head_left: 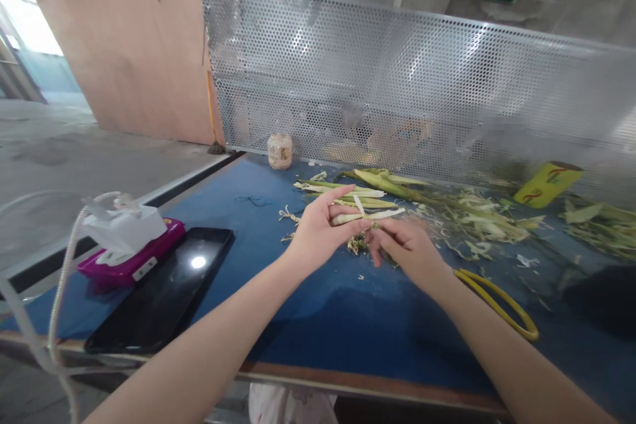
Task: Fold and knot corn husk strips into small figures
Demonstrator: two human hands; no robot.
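My left hand (pixel 322 222) is closed around a pale green-white plant strip (pixel 387 214), which points to the right between my two hands. Close beside it, my right hand (pixel 405 242) has its fingers bent by the strip's lower side; blur hides whether they pinch anything. Behind my hands lie several green and white stalks (pixel 370 201) on the blue table (pixel 318 338). Below the strip, small dry plant bits (pixel 356 245) show between my hands.
At left are a black phone (pixel 163 291), a magenta power strip (pixel 134 265) and a white cable. A jar (pixel 280 151) stands near the perforated metal panel (pixel 348 66). Leaf scraps (pixel 477 212), a yellow box (pixel 546 184) and a yellow ring (pixel 501 305) lie right.
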